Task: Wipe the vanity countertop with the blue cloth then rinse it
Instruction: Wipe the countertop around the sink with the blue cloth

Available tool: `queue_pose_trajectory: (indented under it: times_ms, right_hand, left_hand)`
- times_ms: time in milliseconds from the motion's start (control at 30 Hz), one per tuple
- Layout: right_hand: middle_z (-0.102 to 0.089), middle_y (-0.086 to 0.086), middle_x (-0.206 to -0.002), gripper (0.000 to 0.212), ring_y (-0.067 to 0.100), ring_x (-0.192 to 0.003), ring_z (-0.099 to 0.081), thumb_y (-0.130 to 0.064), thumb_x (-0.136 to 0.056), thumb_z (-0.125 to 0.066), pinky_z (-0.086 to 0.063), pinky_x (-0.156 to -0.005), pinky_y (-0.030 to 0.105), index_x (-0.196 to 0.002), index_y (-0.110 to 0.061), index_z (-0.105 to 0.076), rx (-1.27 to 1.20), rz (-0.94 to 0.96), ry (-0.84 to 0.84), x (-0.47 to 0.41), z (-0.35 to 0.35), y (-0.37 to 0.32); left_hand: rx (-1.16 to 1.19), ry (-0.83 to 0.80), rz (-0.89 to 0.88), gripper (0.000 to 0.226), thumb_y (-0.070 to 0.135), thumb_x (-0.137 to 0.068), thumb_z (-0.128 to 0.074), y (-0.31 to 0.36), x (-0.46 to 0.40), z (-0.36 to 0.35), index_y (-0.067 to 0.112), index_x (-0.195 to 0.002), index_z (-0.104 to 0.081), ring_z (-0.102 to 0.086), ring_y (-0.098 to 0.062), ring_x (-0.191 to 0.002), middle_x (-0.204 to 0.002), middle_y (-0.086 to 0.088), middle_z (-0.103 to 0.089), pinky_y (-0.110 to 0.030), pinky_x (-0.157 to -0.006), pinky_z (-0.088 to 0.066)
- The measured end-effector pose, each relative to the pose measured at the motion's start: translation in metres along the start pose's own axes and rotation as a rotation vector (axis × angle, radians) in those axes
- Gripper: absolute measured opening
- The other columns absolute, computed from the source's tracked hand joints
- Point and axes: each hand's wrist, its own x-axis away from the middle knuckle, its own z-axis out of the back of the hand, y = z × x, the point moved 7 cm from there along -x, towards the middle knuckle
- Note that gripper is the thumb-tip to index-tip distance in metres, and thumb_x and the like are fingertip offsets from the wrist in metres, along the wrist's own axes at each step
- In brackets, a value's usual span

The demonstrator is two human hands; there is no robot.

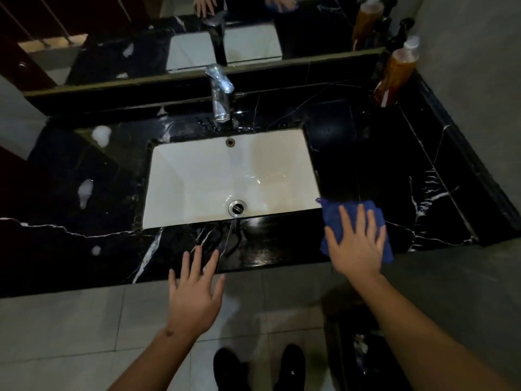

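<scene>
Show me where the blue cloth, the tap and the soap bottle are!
blue cloth (332,218): head view, its bare upper left part.
tap (220,100): head view, middle of its upright body.
soap bottle (396,74): head view, its amber middle.

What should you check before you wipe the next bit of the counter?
1. Blue cloth flat under the right hand: ok.
2. Left hand empty, fingers spread at the countertop front edge: ok.
3. White foam blobs on the left side not wiped yet: not ok.
4. Amber bottle upright in the back right corner, away from the cloth: ok.
5. Faucet off: ok, no stream visible.
6. Cloth wet enough: cannot tell.
</scene>
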Motion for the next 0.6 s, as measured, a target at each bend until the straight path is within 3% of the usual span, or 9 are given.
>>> queue_pose_trajectory:
  times_ms: [100, 233, 333, 500, 600]
  right_hand:
    - [-0.002, 0.016, -0.166, 0.071, 0.036, -0.153, 0.002, -0.063, -0.097, -0.025, 0.0, -0.12, 0.06, -0.158, -0.029, -0.012, -0.012, -0.118, -0.035, -0.013, -0.008, -0.045]
    - [-0.017, 0.017, -0.164, 0.07, 0.037, -0.152, -0.008, -0.062, -0.095, -0.022, -0.001, -0.119, 0.063, -0.156, -0.028, -0.026, 0.002, 0.132, -0.059, -0.002, -0.025, -0.145]
    - [-0.023, 0.018, -0.162, 0.068, 0.038, -0.151, -0.015, -0.06, -0.095, -0.029, -0.007, -0.119, 0.062, -0.154, -0.027, -0.03, -0.039, 0.303, -0.046, 0.041, -0.034, -0.188]
    - [-0.02, 0.009, -0.164, 0.073, 0.03, -0.152, -0.015, -0.058, -0.089, -0.048, -0.011, -0.119, 0.055, -0.154, -0.034, -0.027, 0.007, 0.508, -0.1, 0.1, -0.051, -0.143]
    - [-0.023, 0.009, -0.164, 0.069, 0.029, -0.152, -0.016, -0.063, -0.091, -0.031, -0.01, -0.12, 0.053, -0.154, -0.034, -0.027, 0.06, 0.386, -0.042, 0.063, -0.032, -0.076]
  left_hand:
    - [-0.004, 0.02, -0.011, 0.072, 0.067, -0.089, -0.005, -0.001, -0.003, -0.001, 0.042, -0.155, -0.017, 0.004, -0.019, -0.153, -0.166, 0.005, -0.004, -0.053, -0.122, -0.005]
    - [-0.001, 0.033, -0.017, 0.066, 0.063, -0.095, -0.01, -0.002, -0.005, -0.002, 0.038, -0.153, -0.029, -0.012, -0.027, -0.153, -0.165, 0.0, -0.019, -0.059, -0.118, -0.017]
    - [0.024, 0.063, -0.013, 0.069, 0.062, -0.096, 0.0, -0.007, -0.005, -0.001, 0.038, -0.152, -0.032, -0.014, -0.026, -0.152, -0.164, 0.0, -0.023, -0.06, -0.117, -0.019]
    - [0.055, 0.061, -0.039, 0.065, 0.063, -0.095, -0.003, -0.012, -0.004, 0.0, 0.043, -0.153, -0.024, -0.001, -0.019, -0.153, -0.166, 0.005, -0.011, -0.055, -0.121, -0.01]
    - [0.054, 0.035, -0.04, 0.063, 0.064, -0.094, -0.002, -0.013, -0.001, -0.003, 0.047, -0.153, -0.012, 0.014, -0.016, -0.152, -0.165, 0.008, 0.001, -0.05, -0.123, 0.001]
